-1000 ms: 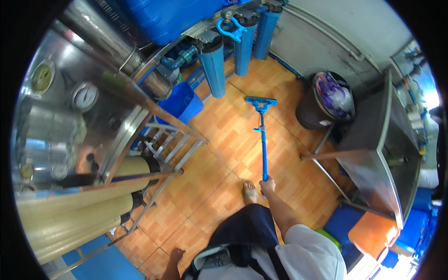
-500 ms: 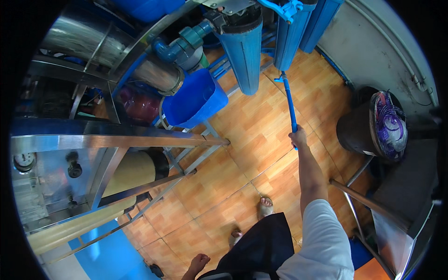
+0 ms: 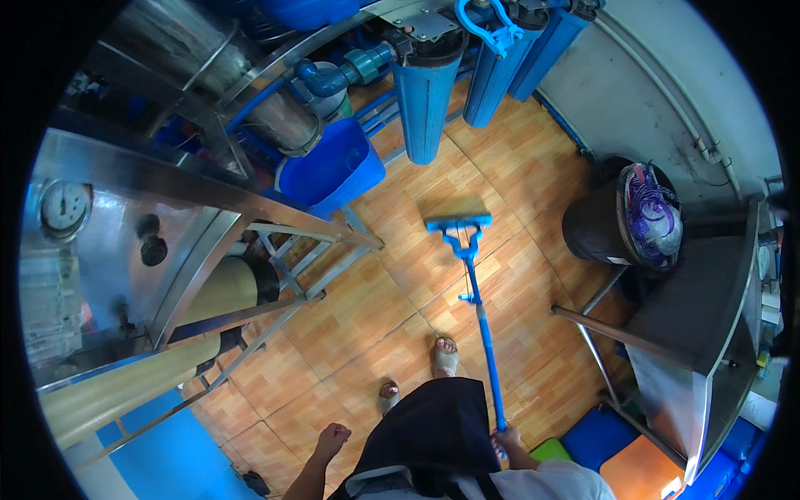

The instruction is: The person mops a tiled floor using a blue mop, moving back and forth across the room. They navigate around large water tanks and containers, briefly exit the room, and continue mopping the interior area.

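Observation:
A blue sponge mop (image 3: pixel 485 350) reaches out ahead of me, its wide head (image 3: pixel 458 223) resting on the wood-patterned tile floor (image 3: pixel 408 275). My right hand (image 3: pixel 504 439) is wrapped round the handle near its upper end, close to my right side. A small lever (image 3: pixel 469 297) sticks out partway along the shaft. My left hand (image 3: pixel 335 438) hangs at my left with its fingers curled in, holding nothing that I can see. It is well apart from the mop.
Blue filter housings (image 3: pixel 427 108) hang at the back above a blue tub (image 3: pixel 333 171). A steel frame with tanks (image 3: pixel 179 304) lines the left. On the right are a dark bin (image 3: pixel 593 233) with a plastic-wrapped bundle and a metal-legged stand (image 3: pixel 633 333).
My right hand has drawn the mop back from under the filter housings toward my body. The mop head has come into sight on the floor.

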Available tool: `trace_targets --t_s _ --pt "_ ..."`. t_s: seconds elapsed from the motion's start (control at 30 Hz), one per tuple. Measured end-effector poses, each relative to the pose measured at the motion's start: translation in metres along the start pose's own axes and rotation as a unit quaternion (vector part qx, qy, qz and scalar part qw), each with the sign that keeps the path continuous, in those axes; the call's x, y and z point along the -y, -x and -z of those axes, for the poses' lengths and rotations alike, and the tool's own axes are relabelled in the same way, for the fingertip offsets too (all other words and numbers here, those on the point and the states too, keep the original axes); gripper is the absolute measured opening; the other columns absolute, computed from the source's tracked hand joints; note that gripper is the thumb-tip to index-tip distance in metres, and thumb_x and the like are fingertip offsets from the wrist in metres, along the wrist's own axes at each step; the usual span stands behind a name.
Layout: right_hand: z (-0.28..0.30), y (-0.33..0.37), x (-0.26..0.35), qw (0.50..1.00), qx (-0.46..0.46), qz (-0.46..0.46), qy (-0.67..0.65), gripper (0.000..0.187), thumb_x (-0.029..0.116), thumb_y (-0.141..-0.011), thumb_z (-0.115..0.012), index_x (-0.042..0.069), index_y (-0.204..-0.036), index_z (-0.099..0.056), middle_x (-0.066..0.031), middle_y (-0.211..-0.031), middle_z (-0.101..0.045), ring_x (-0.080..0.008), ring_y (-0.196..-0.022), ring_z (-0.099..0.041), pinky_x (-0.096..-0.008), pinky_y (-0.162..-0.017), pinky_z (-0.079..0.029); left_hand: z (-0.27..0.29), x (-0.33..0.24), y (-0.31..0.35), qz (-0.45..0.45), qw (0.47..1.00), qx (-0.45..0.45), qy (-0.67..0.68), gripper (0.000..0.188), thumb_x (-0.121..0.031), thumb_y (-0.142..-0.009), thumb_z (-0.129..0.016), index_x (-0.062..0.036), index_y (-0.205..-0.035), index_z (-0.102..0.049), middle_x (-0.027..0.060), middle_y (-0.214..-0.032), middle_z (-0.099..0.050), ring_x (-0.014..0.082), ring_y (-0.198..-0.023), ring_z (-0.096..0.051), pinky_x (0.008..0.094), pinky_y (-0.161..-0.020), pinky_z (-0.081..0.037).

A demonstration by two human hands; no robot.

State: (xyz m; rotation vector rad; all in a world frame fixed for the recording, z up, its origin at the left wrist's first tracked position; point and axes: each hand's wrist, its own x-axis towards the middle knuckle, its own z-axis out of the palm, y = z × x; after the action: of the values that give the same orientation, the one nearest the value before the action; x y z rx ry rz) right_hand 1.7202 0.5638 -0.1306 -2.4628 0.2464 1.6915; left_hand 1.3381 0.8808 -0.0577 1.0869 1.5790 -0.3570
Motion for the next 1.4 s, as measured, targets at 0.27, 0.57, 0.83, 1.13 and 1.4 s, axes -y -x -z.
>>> trace_targets --t_s 0.27,0.57,0.83,1.13,1.4 --pt "0.0 -0.038 0.12 0.966 -0.005 0.13 -0.224 0.016 0.011 -0.07 -0.052 0.004 -0.056 -0.052 -0.0051 -0.045 -0.047 -0.0143 -0.033 -0.045 -0.0267 -0.032 -0.034 -0.003 0.014 0.019 -0.001 0.991 0.003 -0.137 0.034 -0.032 -0.075 -0.065 -0.0015 -0.086 -0.057 0.0111 -0.081 -0.063 0.0214 -0.077 -0.06 0.0317 -0.071 -0.047" --pt "0.13 -0.162 0.427 0.9 -0.078 0.257 -0.343 0.025 0.027 -0.082 -0.056 0.006 -0.069 -0.049 -0.0085 -0.05 -0.049 -0.0171 -0.035 -0.047 -0.0315 -0.028 -0.035 -0.019 -0.011 0.026 -0.022 0.993 -0.029 -0.11 0.037 -0.034 -0.075 -0.065 -0.0024 -0.092 -0.058 0.0122 -0.086 -0.063 0.0226 -0.083 -0.06 0.0328 -0.074 -0.047" --pt "0.078 -0.072 0.121 0.934 -0.174 0.27 -0.158 0.027 0.022 -0.083 -0.056 0.004 -0.063 -0.051 -0.003 -0.044 -0.045 -0.0125 -0.035 -0.047 -0.0283 -0.034 -0.037 -0.027 -0.036 0.023 -0.087 0.978 -0.012 -0.187 0.037 -0.035 -0.075 -0.066 -0.0039 -0.091 -0.056 0.0111 -0.083 -0.062 0.0227 -0.08 -0.06 0.0323 -0.072 -0.047" --pt "0.015 0.051 -0.021 0.961 -0.034 -0.089 -0.259 0.019 0.017 -0.065 -0.067 0.002 -0.058 -0.057 -0.0073 -0.048 -0.053 -0.0192 -0.039 -0.053 -0.0331 -0.038 -0.043 -0.026 -0.081 0.029 -0.113 0.978 -0.011 -0.178 0.034 -0.034 -0.077 -0.065 -0.0034 -0.089 -0.056 0.0107 -0.081 -0.061 0.0222 -0.077 -0.059 0.032 -0.07 -0.046" --pt "0.179 -0.085 0.257 0.909 -0.115 0.189 -0.353 0.022 0.016 -0.074 -0.057 0.004 -0.056 -0.05 -0.0063 -0.044 -0.046 -0.019 -0.033 -0.047 -0.0313 -0.029 -0.036 -0.031 -0.096 0.037 -0.113 0.972 -0.035 -0.202 0.035 -0.034 -0.077 -0.064 -0.0032 -0.093 -0.058 0.0116 -0.086 -0.062 0.0231 -0.082 -0.059 0.0327 -0.073 -0.047"
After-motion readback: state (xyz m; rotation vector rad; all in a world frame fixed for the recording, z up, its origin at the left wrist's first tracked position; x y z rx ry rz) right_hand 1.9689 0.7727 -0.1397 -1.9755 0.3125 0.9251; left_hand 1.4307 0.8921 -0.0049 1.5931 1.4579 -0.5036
